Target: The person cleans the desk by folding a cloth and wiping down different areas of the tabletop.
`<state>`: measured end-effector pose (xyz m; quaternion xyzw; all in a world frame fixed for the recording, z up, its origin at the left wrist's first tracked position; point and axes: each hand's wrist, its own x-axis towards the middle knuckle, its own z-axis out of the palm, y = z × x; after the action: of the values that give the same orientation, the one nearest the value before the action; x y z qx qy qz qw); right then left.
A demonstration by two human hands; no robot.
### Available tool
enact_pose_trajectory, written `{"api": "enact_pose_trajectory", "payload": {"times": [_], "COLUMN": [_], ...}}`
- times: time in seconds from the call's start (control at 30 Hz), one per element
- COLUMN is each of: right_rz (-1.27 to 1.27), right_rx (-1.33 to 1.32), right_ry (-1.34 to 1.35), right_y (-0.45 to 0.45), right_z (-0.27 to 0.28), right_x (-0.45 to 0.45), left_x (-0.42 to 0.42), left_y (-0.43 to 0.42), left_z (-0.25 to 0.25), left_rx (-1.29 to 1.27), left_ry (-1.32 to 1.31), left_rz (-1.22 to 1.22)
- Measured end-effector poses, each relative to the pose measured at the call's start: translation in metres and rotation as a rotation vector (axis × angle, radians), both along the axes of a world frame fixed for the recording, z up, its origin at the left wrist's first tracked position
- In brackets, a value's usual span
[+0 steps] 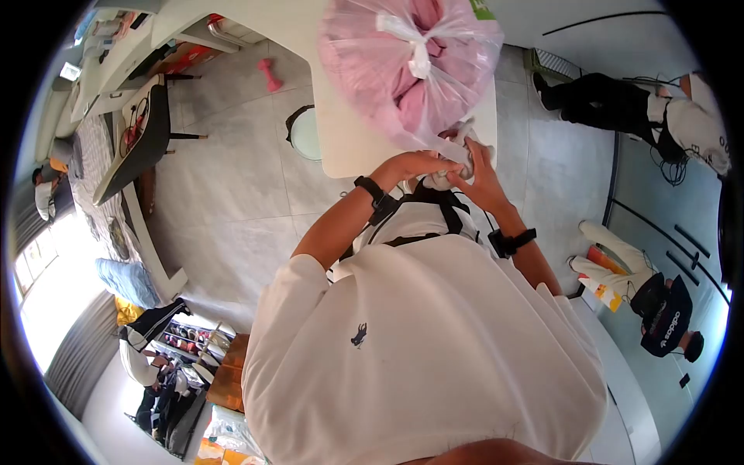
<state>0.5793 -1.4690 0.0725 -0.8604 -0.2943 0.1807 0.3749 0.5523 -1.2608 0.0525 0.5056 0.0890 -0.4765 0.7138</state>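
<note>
Both hands meet at the near edge of a white table [356, 151], just below a clear plastic bag of pink fabric [372, 70] with a tied white knot. My left hand [425, 164] reaches in from the left, its fingers closed on a small greyish-white soft item [440, 183]. From the right my right hand [482, 174] is bent round the same item, fingers curled against it. The item lies between the hands, partly hidden by the fingers, close to the bag's lower side.
A pink dumbbell [269, 75] and a round glass-like disc [308, 133] are on the grey tiled floor left of the table. A dark chair [147, 136] stands farther left. Other people are at the right and left edges.
</note>
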Motion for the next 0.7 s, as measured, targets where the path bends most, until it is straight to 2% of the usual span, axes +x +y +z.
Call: {"api": "enact_pose_trajectory", "payload": {"times": [0.03, 0.07, 0.13, 0.17, 0.2, 0.23, 0.3, 0.33, 0.4, 0.5, 0.57, 0.63, 0.7], "right_rz": [-0.038, -0.041, -0.085, -0.117, -0.130, -0.135, -0.087, -0.028, -0.011, 0.015, -0.016, 0.018, 0.084], "right_rx": [0.055, 0.082, 0.043, -0.001, -0.035, -0.031, -0.105, -0.233, -0.230, -0.286, -0.331, -0.389, -0.396], "right_ry": [0.120, 0.120, 0.202, 0.283, 0.142, 0.147, -0.189, -0.220, -0.222, -0.170, -0.253, -0.262, -0.394], "right_y": [-0.003, -0.009, -0.021, -0.024, -0.026, -0.029, -0.042, -0.044, -0.043, -0.032, -0.023, -0.014, -0.007], "right_z": [-0.009, -0.017, -0.026, -0.031, -0.037, -0.047, -0.073, -0.089, -0.114, -0.140, -0.156, -0.160, -0.167], "right_x": [0.000, 0.004, 0.018, 0.024, 0.031, 0.035, 0.040, 0.040, 0.036, 0.045, 0.061, 0.091, 0.119], "left_x": [0.001, 0.003, 0.008, 0.008, 0.005, 0.005, -0.002, -0.004, -0.006, -0.004, -0.002, -0.002, -0.001], "left_y": [-0.007, -0.016, -0.023, -0.022, -0.021, -0.016, -0.008, -0.004, -0.011, -0.009, -0.010, -0.010, -0.010], "left_z": [-0.004, -0.009, -0.013, -0.015, -0.020, -0.010, 0.016, 0.025, 0.022, 0.026, 0.017, 0.010, 0.005], "left_rx": [0.004, 0.093, 0.323, 0.326, 0.400, 0.474, 0.530, 0.588, 0.604, 0.649, 0.653, 0.629, 0.615], "left_ry": [0.003, -0.282, -0.548, -0.547, -0.634, -0.720, -0.629, -0.687, -0.775, -0.708, -0.703, -0.687, -0.707], "left_rz": [-0.014, 0.094, 0.042, 0.032, 0.061, 0.091, 0.116, 0.192, 0.440, 0.458, 0.496, 0.519, 0.559]}}
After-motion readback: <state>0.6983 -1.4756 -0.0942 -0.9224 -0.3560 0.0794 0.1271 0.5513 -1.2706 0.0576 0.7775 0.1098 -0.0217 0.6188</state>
